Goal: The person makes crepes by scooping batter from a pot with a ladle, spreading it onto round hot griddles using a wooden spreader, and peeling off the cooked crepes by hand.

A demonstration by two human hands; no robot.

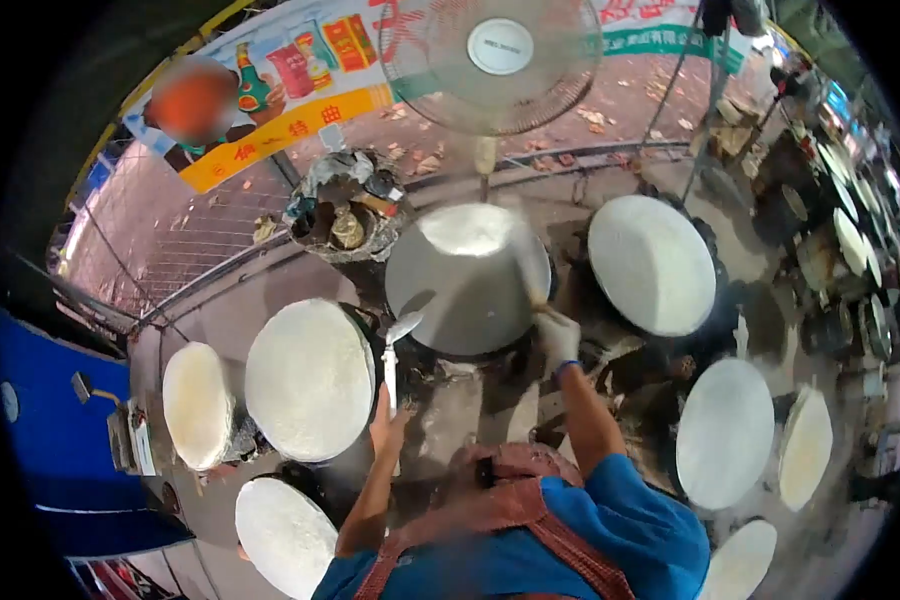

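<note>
In front of me is a round flat griddle point(455, 300), with a pool of white batter point(467, 230) at its far side. My left hand point(387, 430) is closed around the white handle of a ladle point(391, 375); its bowl is tipped over the griddle's near left edge. My right hand point(557, 338), in a pale glove, grips the wooden handle of a batter spreader point(526, 255). The spreader's pale blade is smeared by motion and reaches towards the right side of the batter. Its exact contact with the griddle cannot be made out.
White-coated griddles stand around me: one at left point(310, 380), one at right point(652, 265), several more lower down. A cluttered bin point(348, 215) stands behind the griddle. Beyond are a fan point(490, 60) and a banner point(280, 95). More round griddles line the far right.
</note>
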